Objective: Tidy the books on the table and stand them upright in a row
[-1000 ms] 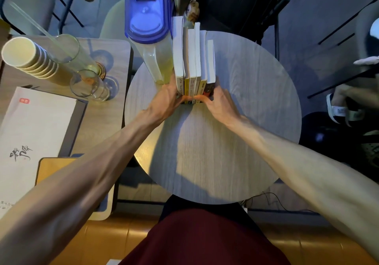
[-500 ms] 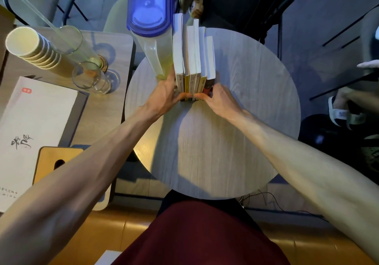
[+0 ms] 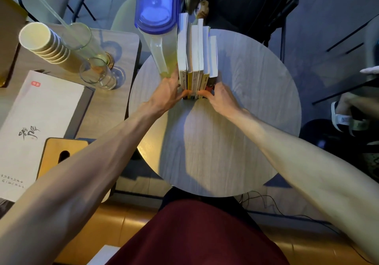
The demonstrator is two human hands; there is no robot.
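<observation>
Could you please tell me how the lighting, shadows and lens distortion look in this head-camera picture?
Head view: the left arm casts a bluish shadow across the round table, beside a brighter patch. Head view: wide-angle distortion fans the books and the pitcher outward. Head view: the background past the table is dim.

The round grey wood-grain table (image 3: 215, 141) is carrying five books (image 3: 196, 59) standing upright in a row, with a blue-lidded pitcher (image 3: 160, 39) standing just beside them.
</observation>
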